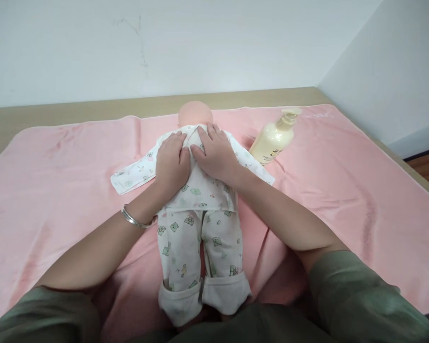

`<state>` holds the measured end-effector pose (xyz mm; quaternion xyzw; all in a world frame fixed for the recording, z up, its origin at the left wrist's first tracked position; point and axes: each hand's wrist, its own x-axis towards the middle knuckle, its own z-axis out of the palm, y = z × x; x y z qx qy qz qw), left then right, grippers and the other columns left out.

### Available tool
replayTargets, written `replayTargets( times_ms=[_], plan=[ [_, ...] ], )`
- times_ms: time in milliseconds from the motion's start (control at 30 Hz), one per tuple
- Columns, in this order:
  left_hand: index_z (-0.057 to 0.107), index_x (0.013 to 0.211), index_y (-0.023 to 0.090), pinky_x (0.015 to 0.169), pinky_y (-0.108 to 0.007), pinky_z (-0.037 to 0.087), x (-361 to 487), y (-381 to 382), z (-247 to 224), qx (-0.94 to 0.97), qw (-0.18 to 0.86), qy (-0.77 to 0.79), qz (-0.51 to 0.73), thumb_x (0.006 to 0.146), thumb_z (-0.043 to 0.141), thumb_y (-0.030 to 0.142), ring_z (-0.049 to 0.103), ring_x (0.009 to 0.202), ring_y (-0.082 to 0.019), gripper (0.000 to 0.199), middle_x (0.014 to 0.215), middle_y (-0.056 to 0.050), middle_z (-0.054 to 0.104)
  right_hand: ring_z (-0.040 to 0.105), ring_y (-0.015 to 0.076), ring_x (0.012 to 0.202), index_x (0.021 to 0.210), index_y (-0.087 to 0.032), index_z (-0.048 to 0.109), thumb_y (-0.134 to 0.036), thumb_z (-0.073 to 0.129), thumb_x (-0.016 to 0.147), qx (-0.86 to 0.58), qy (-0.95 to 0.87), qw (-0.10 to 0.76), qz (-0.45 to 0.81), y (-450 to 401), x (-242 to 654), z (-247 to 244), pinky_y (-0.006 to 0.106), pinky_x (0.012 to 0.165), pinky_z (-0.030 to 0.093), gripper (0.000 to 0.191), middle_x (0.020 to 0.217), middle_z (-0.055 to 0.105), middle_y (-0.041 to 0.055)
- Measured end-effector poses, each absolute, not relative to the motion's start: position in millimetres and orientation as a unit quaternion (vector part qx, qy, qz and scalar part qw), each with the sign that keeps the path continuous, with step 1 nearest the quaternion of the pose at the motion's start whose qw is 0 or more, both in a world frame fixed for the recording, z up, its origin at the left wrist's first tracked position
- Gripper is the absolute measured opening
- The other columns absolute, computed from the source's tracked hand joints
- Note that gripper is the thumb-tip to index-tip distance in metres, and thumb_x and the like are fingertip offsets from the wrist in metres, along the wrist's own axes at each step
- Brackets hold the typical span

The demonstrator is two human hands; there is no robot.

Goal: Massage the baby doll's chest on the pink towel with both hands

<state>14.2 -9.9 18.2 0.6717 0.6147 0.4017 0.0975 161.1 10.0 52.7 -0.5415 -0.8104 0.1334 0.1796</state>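
Note:
A baby doll [196, 113] lies on a pink blanket, its head toward the wall and its face not visible. It wears a white printed top [200, 193] with long sleeves spread to both sides, and matching trousers [180, 243] with turned-up cuffs. My left hand [172, 162] rests flat on the left upper part of the top, a silver bangle [134, 218] around that wrist. On the right upper part lies my right hand [216, 153], palm down with fingers spread. Both thumbs point toward each other near the middle of the top, and neither hand grips anything.
A pale yellow pump bottle [273, 140] leans to the right beside the doll's right-hand sleeve. The pink blanket [336, 190], wrinkled in places, covers most of the wooden table [271, 96]. White walls [214, 47] stand behind the table and to the right.

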Motion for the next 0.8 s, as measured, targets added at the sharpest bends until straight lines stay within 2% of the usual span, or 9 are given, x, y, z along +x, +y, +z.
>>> replayTargets(
  times_ms=[100, 233, 400, 600, 800],
  plan=[
    [0.069, 0.131, 0.017, 0.125, -0.049, 0.043, 11.8, -8.7, 20.4, 0.660, 0.123, 0.610, 0.421, 0.088, 0.044, 0.026, 0.059, 0.138, -0.030, 0.050, 0.144, -0.012, 0.068, 0.018, 0.0383, 0.164, 0.157, -0.004, 0.041, -0.028, 0.043, 0.105, -0.524, -0.824, 0.185, 0.110, -3.9, 159.6, 63.4, 0.060, 0.133, 0.021, 0.058, 0.172, 0.028, 0.0222],
    [0.069, 0.130, 0.025, 0.124, -0.051, 0.044, 10.8, -9.3, 22.6, 0.661, 0.144, 0.594, 0.435, 0.088, 0.043, 0.024, 0.059, 0.137, -0.028, 0.050, 0.142, -0.006, 0.069, 0.015, 0.0323, 0.165, 0.157, -0.008, 0.042, -0.017, 0.043, 0.101, -0.480, -0.847, 0.221, 0.058, -12.9, 158.4, 70.5, 0.056, 0.135, 0.020, 0.057, 0.175, 0.025, 0.0166],
    [0.070, 0.126, 0.022, 0.125, -0.047, 0.044, 10.8, -8.9, 19.5, 0.644, 0.145, 0.604, 0.447, 0.087, 0.047, 0.024, 0.060, 0.136, -0.027, 0.045, 0.141, -0.007, 0.069, 0.026, 0.0332, 0.162, 0.154, -0.005, 0.046, -0.021, 0.041, 0.100, -0.489, -0.843, 0.206, 0.089, -3.9, 157.9, 55.9, 0.058, 0.134, 0.022, 0.056, 0.170, 0.035, 0.0207],
    [0.070, 0.125, 0.026, 0.124, -0.047, 0.046, 9.2, -8.0, 16.5, 0.643, 0.146, 0.599, 0.454, 0.089, 0.048, 0.026, 0.060, 0.137, -0.026, 0.042, 0.142, -0.004, 0.070, 0.028, 0.0286, 0.161, 0.150, -0.014, 0.051, -0.020, 0.039, 0.098, -0.476, -0.834, 0.267, 0.075, -0.7, 160.7, 57.9, 0.053, 0.134, 0.024, 0.054, 0.174, 0.031, 0.0108],
    [0.070, 0.125, 0.023, 0.124, -0.048, 0.045, 11.1, -9.0, 19.0, 0.639, 0.150, 0.602, 0.454, 0.087, 0.048, 0.026, 0.060, 0.135, -0.028, 0.044, 0.141, -0.007, 0.070, 0.034, 0.0306, 0.159, 0.149, -0.007, 0.052, -0.022, 0.040, 0.099, -0.482, -0.839, 0.231, 0.102, 1.5, 156.8, 46.0, 0.055, 0.134, 0.023, 0.054, 0.167, 0.041, 0.0189]
  ],
)
